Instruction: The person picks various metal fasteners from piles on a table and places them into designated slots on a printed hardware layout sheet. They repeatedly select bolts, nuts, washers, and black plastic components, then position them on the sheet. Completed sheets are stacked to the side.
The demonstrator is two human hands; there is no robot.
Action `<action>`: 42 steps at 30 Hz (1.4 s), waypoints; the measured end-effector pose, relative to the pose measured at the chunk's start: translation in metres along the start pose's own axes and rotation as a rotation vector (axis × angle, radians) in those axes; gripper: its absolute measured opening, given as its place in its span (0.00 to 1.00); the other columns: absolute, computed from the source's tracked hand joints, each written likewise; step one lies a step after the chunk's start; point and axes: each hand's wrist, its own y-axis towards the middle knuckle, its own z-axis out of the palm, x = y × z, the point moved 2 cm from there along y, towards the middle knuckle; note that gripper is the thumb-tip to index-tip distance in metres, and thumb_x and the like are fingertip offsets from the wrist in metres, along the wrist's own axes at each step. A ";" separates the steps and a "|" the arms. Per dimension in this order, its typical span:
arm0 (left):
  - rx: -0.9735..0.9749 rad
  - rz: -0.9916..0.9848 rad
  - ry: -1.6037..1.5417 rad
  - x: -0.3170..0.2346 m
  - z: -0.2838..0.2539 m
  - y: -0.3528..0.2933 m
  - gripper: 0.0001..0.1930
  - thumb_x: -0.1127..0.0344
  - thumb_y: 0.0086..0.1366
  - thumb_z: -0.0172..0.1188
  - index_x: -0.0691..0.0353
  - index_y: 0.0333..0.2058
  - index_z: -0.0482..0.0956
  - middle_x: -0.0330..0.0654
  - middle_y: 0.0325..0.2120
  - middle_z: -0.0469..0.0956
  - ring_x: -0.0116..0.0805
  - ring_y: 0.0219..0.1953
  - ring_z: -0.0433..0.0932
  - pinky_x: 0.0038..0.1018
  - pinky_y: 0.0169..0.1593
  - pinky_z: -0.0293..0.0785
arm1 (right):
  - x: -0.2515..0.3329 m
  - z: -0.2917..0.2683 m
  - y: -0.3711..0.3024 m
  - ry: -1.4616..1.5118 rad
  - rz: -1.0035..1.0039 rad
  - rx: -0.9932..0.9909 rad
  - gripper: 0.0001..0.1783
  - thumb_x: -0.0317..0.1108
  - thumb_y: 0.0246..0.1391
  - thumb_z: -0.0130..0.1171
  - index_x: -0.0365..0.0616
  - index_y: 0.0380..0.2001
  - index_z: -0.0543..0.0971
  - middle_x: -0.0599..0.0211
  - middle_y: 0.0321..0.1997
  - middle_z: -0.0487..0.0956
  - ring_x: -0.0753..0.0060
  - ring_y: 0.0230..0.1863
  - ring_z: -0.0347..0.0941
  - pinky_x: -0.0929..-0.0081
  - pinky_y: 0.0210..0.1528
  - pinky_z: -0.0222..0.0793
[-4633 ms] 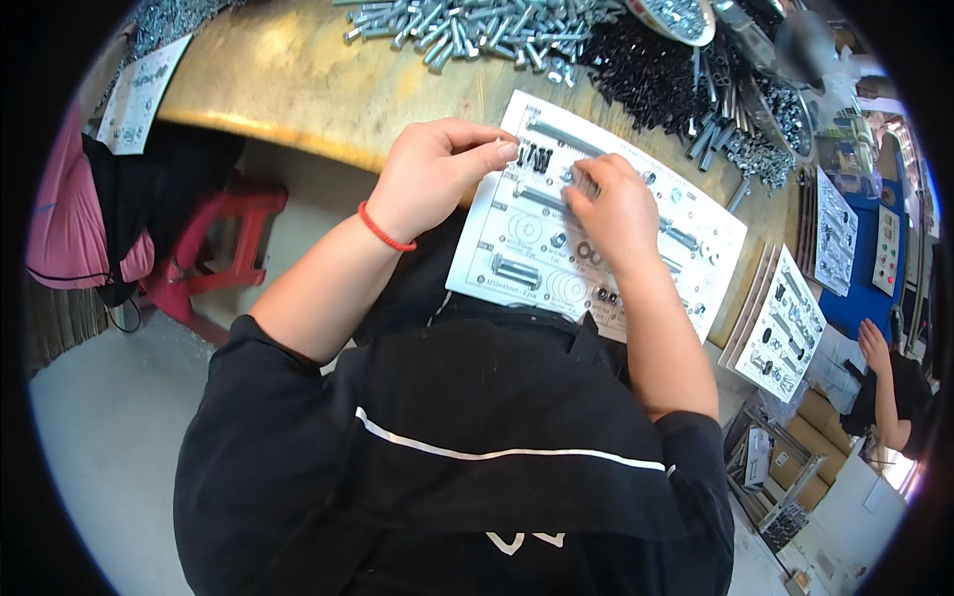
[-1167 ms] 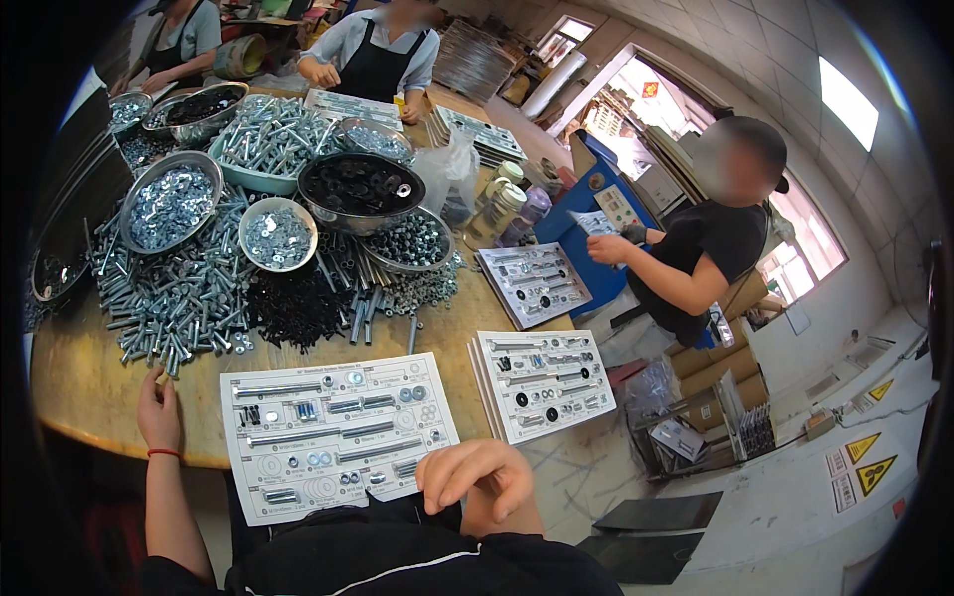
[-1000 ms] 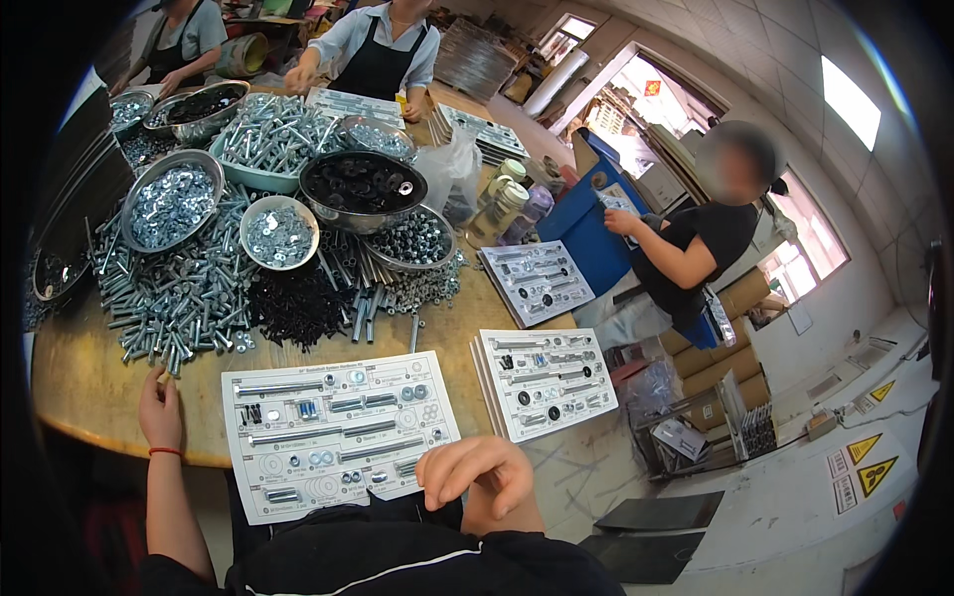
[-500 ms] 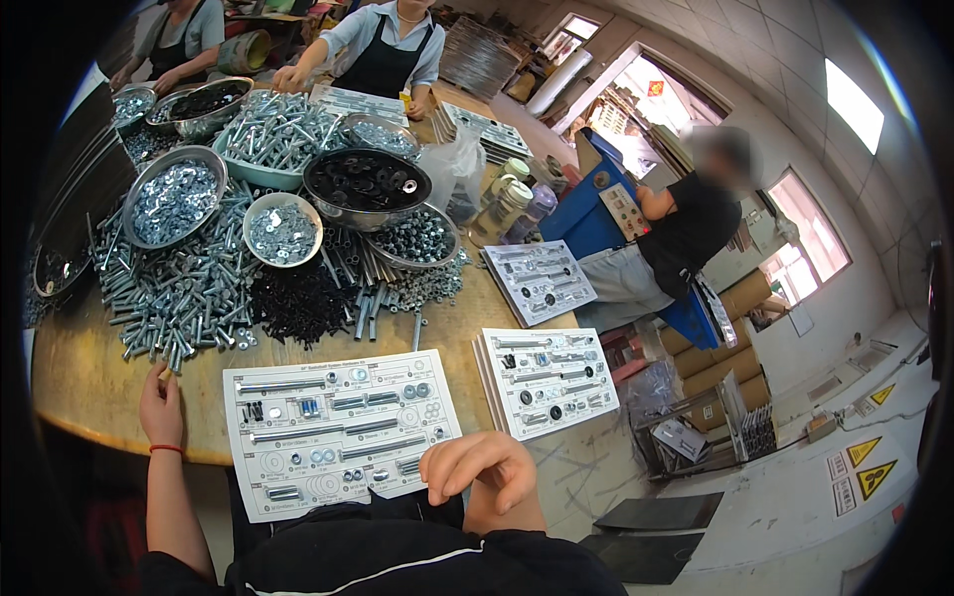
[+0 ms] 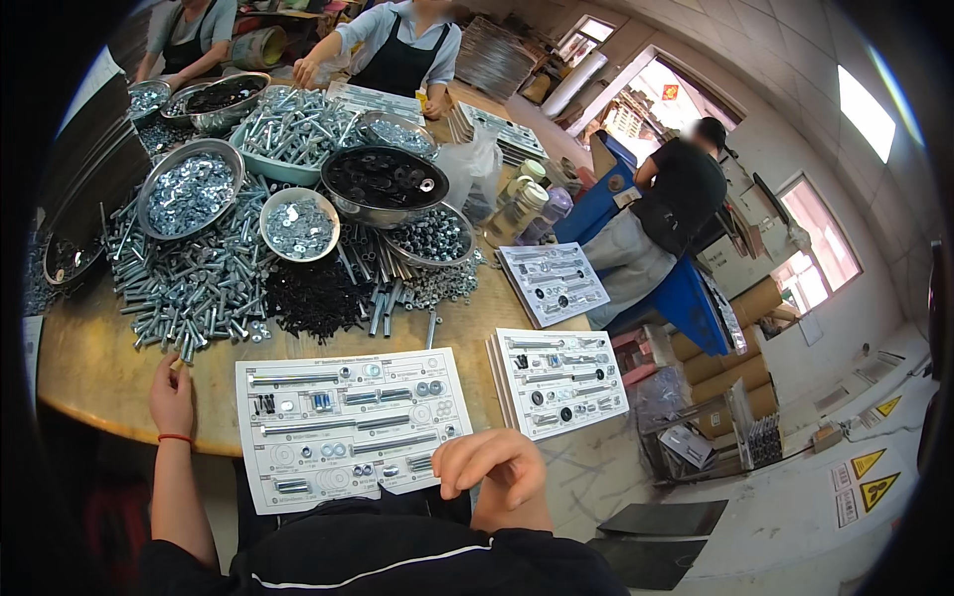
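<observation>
My left hand (image 5: 171, 395), with a red cord at its wrist, reaches the front edge of a heap of silvery bolts (image 5: 174, 298). Its thumb and fingers pinch the end of a bolt (image 5: 187, 359) there. Before me a white printed card (image 5: 348, 427) carries metal hardware in rows: bolts, tubes, nuts, washers and small black screws. It overhangs the table's front edge. Above the card's lower right corner hovers my right hand (image 5: 494, 467), loosely bent, its thumb apart from the fingers. Nothing shows between them.
Bowls of washers (image 5: 192, 189), black discs (image 5: 383, 184) and nuts (image 5: 429, 238) stand around the heap. Black screws (image 5: 313, 298) lie in front. More loaded cards (image 5: 561, 382) are stacked at right. Across the table (image 5: 89, 368) a person (image 5: 402, 50) works; another (image 5: 686, 184) stands at a blue machine.
The whole view has shifted slightly, moving the table to the right in the picture. My left hand stays at the bolts. The person at the blue machine has turned and leaned away.
</observation>
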 end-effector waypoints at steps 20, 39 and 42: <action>0.002 0.001 0.090 -0.013 -0.003 -0.001 0.14 0.66 0.63 0.59 0.57 0.48 0.77 0.37 0.20 0.69 0.29 0.22 0.68 0.28 0.29 0.67 | 0.005 0.010 -0.012 -0.017 -0.037 -0.007 0.30 0.42 0.51 0.66 0.27 0.49 0.76 0.38 0.46 0.77 0.50 0.45 0.74 0.52 0.51 0.60; -0.031 0.033 0.039 -0.013 -0.004 -0.001 0.13 0.67 0.63 0.60 0.58 0.46 0.78 0.38 0.20 0.69 0.32 0.23 0.68 0.29 0.30 0.67 | 0.009 0.029 -0.012 -0.044 -0.035 0.018 0.29 0.41 0.49 0.66 0.28 0.49 0.76 0.38 0.45 0.78 0.50 0.45 0.75 0.52 0.51 0.60; -0.030 0.038 0.036 -0.017 -0.004 -0.002 0.13 0.67 0.62 0.60 0.58 0.46 0.78 0.38 0.19 0.69 0.32 0.23 0.68 0.29 0.30 0.68 | 0.008 0.033 -0.008 -0.041 -0.050 0.033 0.30 0.41 0.50 0.66 0.27 0.49 0.76 0.39 0.45 0.78 0.52 0.43 0.74 0.55 0.49 0.62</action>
